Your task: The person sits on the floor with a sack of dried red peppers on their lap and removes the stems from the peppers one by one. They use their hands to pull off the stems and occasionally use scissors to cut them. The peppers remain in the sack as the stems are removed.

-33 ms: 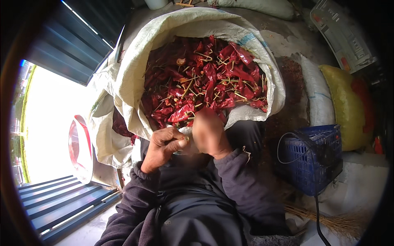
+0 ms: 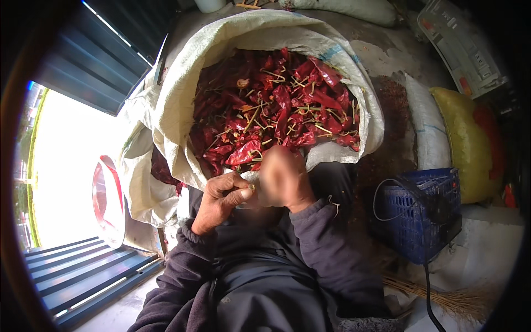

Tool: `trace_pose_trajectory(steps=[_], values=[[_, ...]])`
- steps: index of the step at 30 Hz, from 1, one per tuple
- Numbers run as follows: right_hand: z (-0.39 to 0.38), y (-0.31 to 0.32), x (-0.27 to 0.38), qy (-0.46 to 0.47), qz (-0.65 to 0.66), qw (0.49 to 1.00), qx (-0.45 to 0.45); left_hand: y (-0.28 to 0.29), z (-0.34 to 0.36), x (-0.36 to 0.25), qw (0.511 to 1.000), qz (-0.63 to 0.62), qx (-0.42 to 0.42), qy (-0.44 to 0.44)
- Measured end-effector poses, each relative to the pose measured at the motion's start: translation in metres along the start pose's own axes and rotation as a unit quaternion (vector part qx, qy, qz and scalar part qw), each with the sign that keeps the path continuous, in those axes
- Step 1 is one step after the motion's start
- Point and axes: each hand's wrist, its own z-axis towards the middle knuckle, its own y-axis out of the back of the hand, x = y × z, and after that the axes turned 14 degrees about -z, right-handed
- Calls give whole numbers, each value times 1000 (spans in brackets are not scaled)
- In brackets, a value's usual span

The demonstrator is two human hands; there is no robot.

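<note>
A big white woven sack (image 2: pixel 182 99) stands open in front of me, filled with dried red chillies (image 2: pixel 276 110) that have pale stems. Both my hands meet at its near rim. My left hand (image 2: pixel 221 199) is curled, thumb pressed to fingers, pinching a small pale chilli stem (image 2: pixel 251 187). My right hand (image 2: pixel 285 180) is beside it, touching it, with the back of the hand toward me and blurred. Its fingers are hidden, so what it holds does not show. Dark sleeves cover both forearms.
A blue plastic crate (image 2: pixel 420 216) with a black cable stands at the right, behind it a yellow sack (image 2: pixel 467 144) and a white sack (image 2: pixel 428 127). A straw broom (image 2: pixel 453 301) lies lower right. A red and white round thing (image 2: pixel 108 199) and blue metal slats (image 2: pixel 83 271) are at the left.
</note>
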Motion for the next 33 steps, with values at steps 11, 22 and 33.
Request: trace_pose_trajectory(steps=[11,22,33], values=[[-7,6,34,38,-50,908,415,22,36,-15,988,-46,-136,-62],[1,-16,-2,183,-251,950,5,2,24,-3,992,-54,-113,-11],[-8,-12,17,165,-240,957,5,7,5,-6,994,73,-78,-10]])
